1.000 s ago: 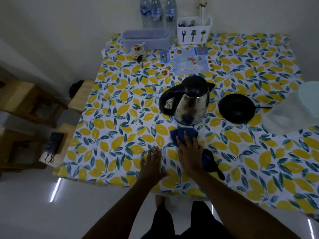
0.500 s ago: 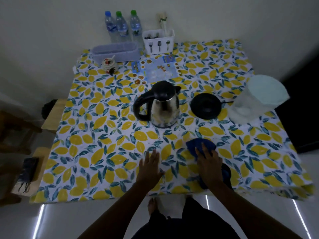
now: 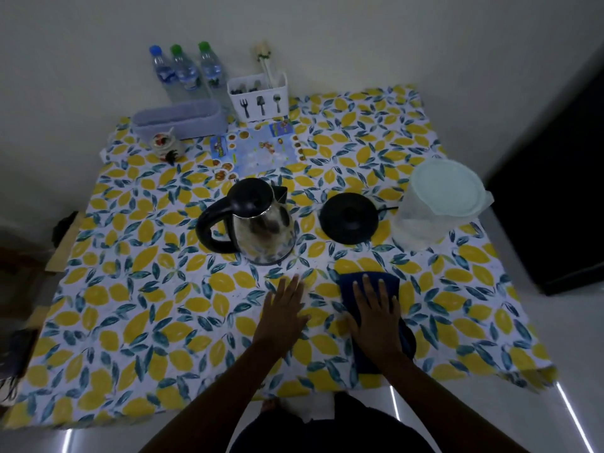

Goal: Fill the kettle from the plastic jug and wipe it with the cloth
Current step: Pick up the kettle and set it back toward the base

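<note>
Your right hand (image 3: 376, 308) has slid the blue cloth (image 3: 371, 289) rightward along the bench's (image 3: 130, 322) near edge.
It lies flat, fingers spread, pressing the cloth; your left hand (image 3: 282, 310) rests open and empty just beside it. Beyond them, mid-bench, the kettle (image 3: 258, 220) stands lid shut, off its black base (image 3: 348, 217); the plastic jug (image 3: 438, 204) sits near the right edge.

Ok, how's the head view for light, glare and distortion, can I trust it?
Head view: dim and underexposed; wide-angle bending at the edges; the kettle body carries murky reflections; bright streaks on the floor below; the cloth under the right hand reads almost black.
</note>
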